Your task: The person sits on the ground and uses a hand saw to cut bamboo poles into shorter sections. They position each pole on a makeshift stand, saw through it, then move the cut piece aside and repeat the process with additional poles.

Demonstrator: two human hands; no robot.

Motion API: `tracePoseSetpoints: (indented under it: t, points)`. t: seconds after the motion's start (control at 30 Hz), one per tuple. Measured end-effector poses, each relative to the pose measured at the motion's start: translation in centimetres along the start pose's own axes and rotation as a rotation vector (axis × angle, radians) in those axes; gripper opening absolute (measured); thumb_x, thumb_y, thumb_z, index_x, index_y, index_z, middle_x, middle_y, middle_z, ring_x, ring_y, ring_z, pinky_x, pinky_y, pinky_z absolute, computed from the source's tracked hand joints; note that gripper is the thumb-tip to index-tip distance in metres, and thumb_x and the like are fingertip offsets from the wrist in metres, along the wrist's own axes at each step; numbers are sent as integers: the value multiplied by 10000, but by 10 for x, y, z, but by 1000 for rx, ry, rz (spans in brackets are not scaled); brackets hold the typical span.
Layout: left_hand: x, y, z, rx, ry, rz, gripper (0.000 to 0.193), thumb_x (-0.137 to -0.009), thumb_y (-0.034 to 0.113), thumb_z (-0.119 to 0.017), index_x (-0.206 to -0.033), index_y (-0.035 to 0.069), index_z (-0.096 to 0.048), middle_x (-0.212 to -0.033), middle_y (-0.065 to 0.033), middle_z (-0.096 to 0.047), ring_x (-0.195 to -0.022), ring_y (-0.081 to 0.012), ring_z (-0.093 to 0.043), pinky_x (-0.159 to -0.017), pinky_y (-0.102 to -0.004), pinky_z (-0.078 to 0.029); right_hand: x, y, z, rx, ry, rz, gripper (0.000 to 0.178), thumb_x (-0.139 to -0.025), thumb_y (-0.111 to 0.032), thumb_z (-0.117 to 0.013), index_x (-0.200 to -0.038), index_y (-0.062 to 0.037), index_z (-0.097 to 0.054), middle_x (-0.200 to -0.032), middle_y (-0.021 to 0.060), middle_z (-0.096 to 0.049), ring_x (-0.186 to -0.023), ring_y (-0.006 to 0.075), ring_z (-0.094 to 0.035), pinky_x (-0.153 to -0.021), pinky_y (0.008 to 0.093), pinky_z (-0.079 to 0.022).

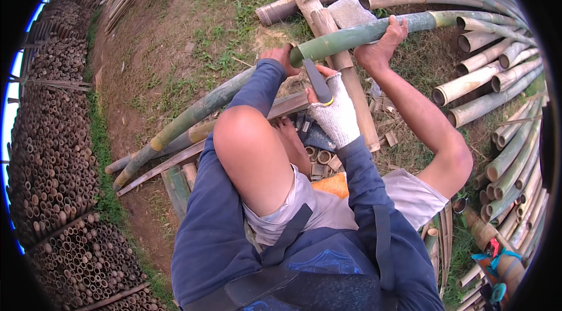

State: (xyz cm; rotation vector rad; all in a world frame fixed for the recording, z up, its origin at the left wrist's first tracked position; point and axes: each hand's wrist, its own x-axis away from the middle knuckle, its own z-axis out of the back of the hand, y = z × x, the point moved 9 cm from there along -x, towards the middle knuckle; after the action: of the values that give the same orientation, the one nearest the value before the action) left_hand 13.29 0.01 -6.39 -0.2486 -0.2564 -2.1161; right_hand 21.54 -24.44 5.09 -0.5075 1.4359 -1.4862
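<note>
A green bamboo pole (357, 37) slants across the wooden rest, its flat cut end facing left. My left hand (280, 58), bare under a blue sleeve, closes around bamboo at that cut end; a second length of bamboo (202, 103) runs from behind my forearm down to the left. Whether the hand holds one length or both is unclear. In a white knit glove, my right hand (335, 109) grips a handsaw (318, 81) by its yellow-edged handle. Its grey blade points up, tip just below the cut end; the teeth cannot be made out. My bare right foot (383, 41) presses against the pole.
An upright-slanting bamboo rest (351, 85) supports the pole, beside a grey stone (350, 11). Many bamboo poles (468, 85) lie stacked at right. A tall stack of cut bamboo tubes (52, 153) lines the left. Short offcuts (322, 157) lie between my legs.
</note>
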Motion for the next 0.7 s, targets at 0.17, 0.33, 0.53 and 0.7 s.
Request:
tracePoseSetpoints:
  t: [0.17,0.33,0.53,0.7]
  points:
    - [11,6,-4,8,217,-81,810,-704,569,-916,-1321,128,-630,-1126,-175,-788,-1053,-394,-770,-890,-517,-618,22,-1,4,47,-8,-150,583,-961,-89,-750,-1498,-18,-534,-1388,168,-656,-1243,271,-670,-1074,376,-523]
    - [12,2,-7,93,279,-79,684,-735,420,-900,-1288,122,-629,-1136,-181,-762,-1046,-388,-769,-872,-519,-629,-20,-20,-1,11,-75,-101,586,-963,-62,-749,-1507,-37,-533,-1377,160,-661,-1236,282,-679,-1054,380,-537]
    - [17,8,-3,-14,236,-98,753,-713,513,-904,-1280,109,-617,-1070,-170,-792,-1010,-399,-777,-859,-531,-617,23,-5,3,-21,-33,-219,567,-974,9,-688,-1517,7,-523,-1426,196,-618,-1293,287,-628,-1099,369,-500]
    - [-8,-10,-10,167,-139,-123,841,-641,550,-953,-1298,86,-708,-1172,-205,-785,-1101,-383,-762,-966,-485,-596,50,33,1,10,-59,-188,586,-986,7,-704,-1531,20,-486,-1460,193,-595,-1308,275,-619,-1107,382,-495]
